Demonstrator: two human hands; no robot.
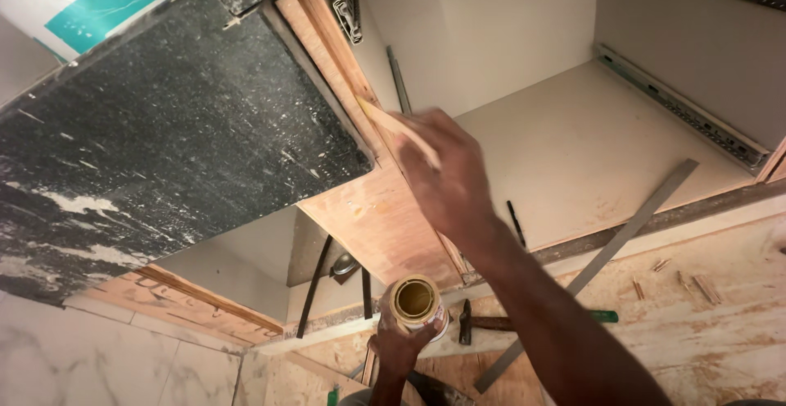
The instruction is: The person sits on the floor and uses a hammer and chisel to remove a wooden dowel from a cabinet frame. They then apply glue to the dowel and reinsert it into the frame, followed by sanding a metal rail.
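Gripping an open glue tin (416, 301) in my left hand (397, 347), right hand (446, 178) fingers pinching a wooden spreader (391, 125): stroke evenly along the cabinet edge (344, 78).

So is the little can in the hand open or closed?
Open. The small can in the left hand stands upright with no lid, and you look straight down past its round rim into the yellowish inside.

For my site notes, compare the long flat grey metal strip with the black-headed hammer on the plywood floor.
The long flat grey metal strip is thin, bare and leans diagonally against the cabinet's edge; the black-headed hammer is shorter, lies flat and has a brown handle with a green end. The strip crosses the hammer's handle. Both rest on the plywood floor.
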